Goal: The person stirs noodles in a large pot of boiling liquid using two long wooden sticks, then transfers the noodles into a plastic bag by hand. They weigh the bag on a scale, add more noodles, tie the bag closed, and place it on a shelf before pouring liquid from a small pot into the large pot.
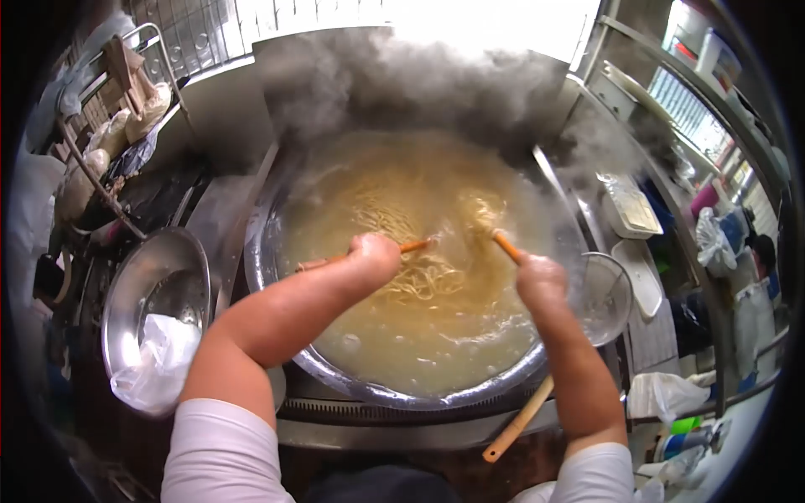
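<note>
A wide metal wok [465, 396] is full of cloudy, steaming liquid, with pale noodles [428, 278] floating near the middle. My left hand [377, 256] is closed round a long wooden stick [417, 246], its tip over the noodles and its other end showing behind my wrist. On the right, my right hand [541, 281] grips a second wooden stick [506, 246], whose far end dips into the liquid by another clump of noodles [480, 214]. Beside my right forearm a round mesh strainer [608, 293] rests at the wok's rim; a wooden handle [521, 421] sticks out below that forearm.
A steel basin [124, 314] holding a white plastic bag [163, 356] stands at left. Bags hang on a metal rack [105, 197] behind it. At right are a white tray [631, 205], a long white dish [641, 281] and shelving [671, 71]. Steam blurs the back wall.
</note>
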A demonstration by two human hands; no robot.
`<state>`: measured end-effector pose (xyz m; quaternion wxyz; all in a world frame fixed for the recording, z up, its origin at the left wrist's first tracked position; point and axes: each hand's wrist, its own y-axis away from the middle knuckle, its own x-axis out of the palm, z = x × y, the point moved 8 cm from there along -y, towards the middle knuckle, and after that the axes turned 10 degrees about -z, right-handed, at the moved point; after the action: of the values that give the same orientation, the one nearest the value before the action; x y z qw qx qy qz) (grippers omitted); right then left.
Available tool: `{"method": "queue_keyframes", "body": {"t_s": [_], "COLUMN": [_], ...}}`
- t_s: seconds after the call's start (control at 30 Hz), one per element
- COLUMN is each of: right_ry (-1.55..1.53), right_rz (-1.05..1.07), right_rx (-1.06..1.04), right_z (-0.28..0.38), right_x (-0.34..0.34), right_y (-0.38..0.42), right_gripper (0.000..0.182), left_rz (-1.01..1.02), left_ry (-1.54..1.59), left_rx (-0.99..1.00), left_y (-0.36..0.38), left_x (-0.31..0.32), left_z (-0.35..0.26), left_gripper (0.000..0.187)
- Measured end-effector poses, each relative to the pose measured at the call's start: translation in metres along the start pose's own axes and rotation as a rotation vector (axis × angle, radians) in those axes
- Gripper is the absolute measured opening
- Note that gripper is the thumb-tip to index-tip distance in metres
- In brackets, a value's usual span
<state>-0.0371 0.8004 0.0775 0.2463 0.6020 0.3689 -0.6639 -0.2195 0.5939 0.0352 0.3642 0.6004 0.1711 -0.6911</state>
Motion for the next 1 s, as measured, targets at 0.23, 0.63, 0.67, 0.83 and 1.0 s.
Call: {"method": "queue_keyframes", "body": {"t_s": [0.23,0.63,0.67,0.83,1.0], "right_ry": [0.025,-0.247,-0.187,-0.540,-0.683], "right_rz": [0.160,-0.070,-0.124,-0.164,-0.102], "right_rx": [0.033,0.202,0.278,0.482,0.714], "right_z": [0.017,-0.063,-0.063,-0.100,-0.128], "right_x": [0.044,-0.218,-0.265,-0.319,-0.282], "right_y": [0.079,0.315,0.342,0.462,0.529], "right_gripper": [0.034,0.035,0.033,0.038,0.038], "left_rz": [-0.010,-0.081,-0.066,0.202,0.506], "left_ry": [0.226,0.642,0.684,1.419,1.660], "left_rx": [-0.012,-0.109,-0.138,-0.326,-0.155], "left_y": [0.082,0.391,0.416,0.505,0.532], "left_x": [0.018,0.014,0.026,0.127,0.164], "left_z": [0.003,0.232,0.246,0.249,0.165], "left_gripper": [0.024,0.027,0.026,0.025,0.031]}}
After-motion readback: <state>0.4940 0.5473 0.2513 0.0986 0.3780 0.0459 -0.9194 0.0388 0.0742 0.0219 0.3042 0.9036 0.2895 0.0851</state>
